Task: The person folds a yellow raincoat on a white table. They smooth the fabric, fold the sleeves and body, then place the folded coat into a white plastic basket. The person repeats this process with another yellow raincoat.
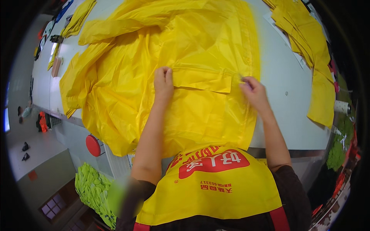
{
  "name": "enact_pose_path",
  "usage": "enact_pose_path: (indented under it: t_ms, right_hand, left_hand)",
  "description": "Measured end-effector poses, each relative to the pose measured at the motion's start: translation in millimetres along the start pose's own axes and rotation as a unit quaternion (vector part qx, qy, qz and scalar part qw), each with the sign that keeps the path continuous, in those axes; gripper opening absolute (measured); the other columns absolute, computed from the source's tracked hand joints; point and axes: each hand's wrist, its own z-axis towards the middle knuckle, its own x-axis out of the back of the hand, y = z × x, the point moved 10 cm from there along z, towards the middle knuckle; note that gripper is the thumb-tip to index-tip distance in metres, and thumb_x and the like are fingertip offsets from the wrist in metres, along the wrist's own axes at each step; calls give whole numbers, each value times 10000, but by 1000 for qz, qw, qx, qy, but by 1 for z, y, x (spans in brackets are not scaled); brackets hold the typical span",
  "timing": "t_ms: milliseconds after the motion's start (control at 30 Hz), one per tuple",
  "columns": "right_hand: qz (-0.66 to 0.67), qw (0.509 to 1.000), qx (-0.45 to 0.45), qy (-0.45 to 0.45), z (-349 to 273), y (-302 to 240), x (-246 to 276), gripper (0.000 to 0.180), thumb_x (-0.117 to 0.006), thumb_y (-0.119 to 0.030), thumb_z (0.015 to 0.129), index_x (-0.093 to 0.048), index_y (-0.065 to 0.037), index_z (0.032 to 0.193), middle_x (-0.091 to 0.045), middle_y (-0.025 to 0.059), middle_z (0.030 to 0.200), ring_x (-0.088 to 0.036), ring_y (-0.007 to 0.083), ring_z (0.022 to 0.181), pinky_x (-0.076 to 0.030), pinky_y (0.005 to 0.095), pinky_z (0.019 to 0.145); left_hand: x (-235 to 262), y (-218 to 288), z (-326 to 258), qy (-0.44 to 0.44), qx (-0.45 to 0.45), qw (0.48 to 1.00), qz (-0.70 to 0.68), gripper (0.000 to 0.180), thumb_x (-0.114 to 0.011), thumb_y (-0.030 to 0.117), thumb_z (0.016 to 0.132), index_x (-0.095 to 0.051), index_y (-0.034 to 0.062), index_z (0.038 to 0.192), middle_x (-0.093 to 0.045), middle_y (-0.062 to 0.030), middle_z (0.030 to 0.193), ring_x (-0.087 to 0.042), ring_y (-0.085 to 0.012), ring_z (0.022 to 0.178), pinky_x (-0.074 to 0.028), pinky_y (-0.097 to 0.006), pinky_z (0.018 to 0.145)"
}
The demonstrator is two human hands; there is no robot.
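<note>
a yellow, red-strapped apron (208,202); beyond, glossy yellow fabric (200,115) spreads over the pale tabletop (287,111). left hand (164,86) pinches a rectangular yellow strip (202,80); right hand (254,92) curls, grip unclear. best keep the strip flat, taut.

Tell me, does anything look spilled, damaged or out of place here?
Nothing looks spilled or plainly damaged. Only untidy: the large yellow sheet is rumpled on its left, flatter on its right, and lime-green fabric at lower left lies in a crumpled heap.
</note>
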Motion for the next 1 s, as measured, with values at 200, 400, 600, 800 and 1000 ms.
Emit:
enact_pose_path:
  t_ms: [200,400,600,800,1000]
  right_hand:
    - [18,995,-38,91,-11,39,71,286,-550,-214,871,-556,19,1038,-558,21,803,-497,100,728,-423,231,680]
    - [-98,976,-64,183,-12,42,109,289,-523,-219,881,-555,18,1043,-588,96,824,-550,197,744,-447,308,695]
    - [-446,840,-149,269,-15,143,233,351,-532,-249,860,-534,-2,1108,-575,200,998,-564,361,897,-459,432,774]
    - [-409,854,-46,319,-1,111,220,587,-580,-292,837,-385,38,1281,-439,259,1265,-419,369,1180,-327,409,997]
    - [-270,948,73,154,64,0,-12,691,-692,-310,698,-413,9,1243,-534,226,1118,-495,373,1022,-409,423,892]
  left_hand:
    - [-10,-31,3,-44,78,993,-73,158,-550,149,870,-555,-1,918,-551,-74,839,-514,-154,750,-426,-271,681]
    - [-9,-33,2,-62,125,986,-86,135,-538,134,866,-550,-1,872,-529,-18,748,-469,-88,643,-401,-230,591]
    - [1,-29,-13,-41,108,987,-113,140,-520,135,882,-531,-2,857,-514,-16,731,-456,-78,618,-389,-220,571]
    - [5,-3,-41,25,135,968,-211,138,-525,138,891,-537,1,884,-514,-22,772,-464,-83,659,-398,-220,595]
    - [-6,81,-29,-19,16,993,-113,125,-561,116,861,-556,13,932,-550,-61,872,-524,-137,779,-436,-242,671]
